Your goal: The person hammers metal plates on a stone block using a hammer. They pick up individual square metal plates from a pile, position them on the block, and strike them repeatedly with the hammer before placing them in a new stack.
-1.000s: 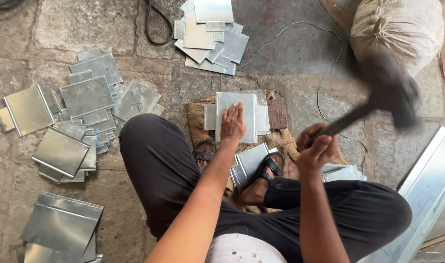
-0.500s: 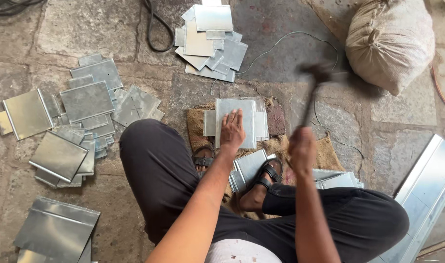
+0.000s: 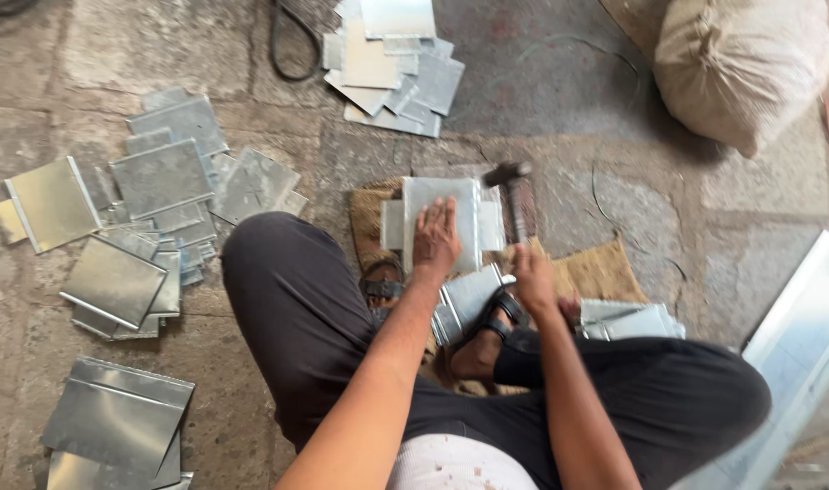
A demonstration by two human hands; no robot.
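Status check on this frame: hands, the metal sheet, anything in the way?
Left hand flat on metal sheet, pinning it to the mat. Right hand grips hammer, head at the sheet's far right edge. Nothing blocking the sheet.

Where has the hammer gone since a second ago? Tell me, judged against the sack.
Yes. The hammer has swung down and leftward, away from the sack, its head now at the metal sheet's upper right edge.

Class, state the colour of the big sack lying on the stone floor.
The sack is pale beige, off-white; the head view, the only one, shows it.
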